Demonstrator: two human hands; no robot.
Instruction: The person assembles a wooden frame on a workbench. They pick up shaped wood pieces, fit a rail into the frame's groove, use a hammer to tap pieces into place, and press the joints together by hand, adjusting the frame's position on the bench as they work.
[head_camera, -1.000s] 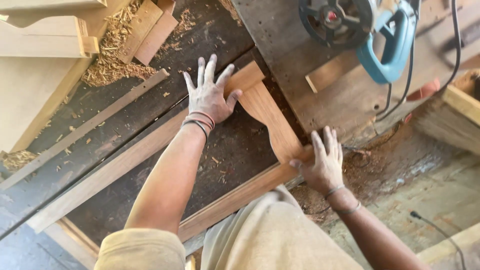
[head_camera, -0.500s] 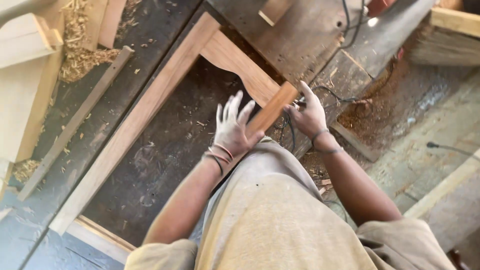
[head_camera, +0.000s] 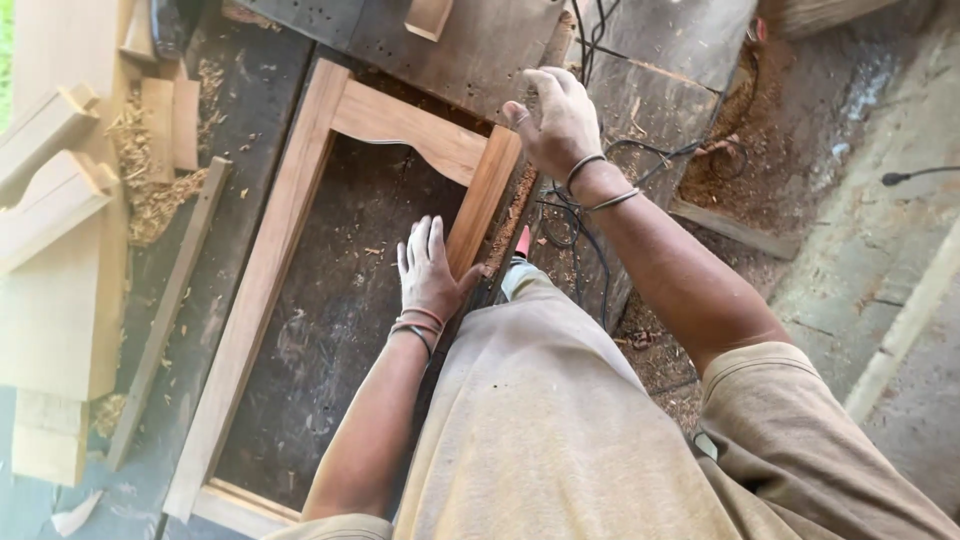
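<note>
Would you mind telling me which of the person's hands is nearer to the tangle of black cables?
The right. The right hand is raised just left of the black cables, overlapping them in view. The left hand lies flat lower left, inside the wooden frame.

My left hand (head_camera: 428, 270) lies flat, palm down, fingers stretched forward and close together, thumb spread out to the right. Dark bands circle that wrist, and the bare forearm runs straight back toward my body. My right hand (head_camera: 553, 122) is raised farther ahead, back of the hand up, fingers loosely curled downward and holding nothing. Thin bands sit on that wrist too. The right arm reaches forward, bent at the elbow, short sleeve at the shoulder.
</note>
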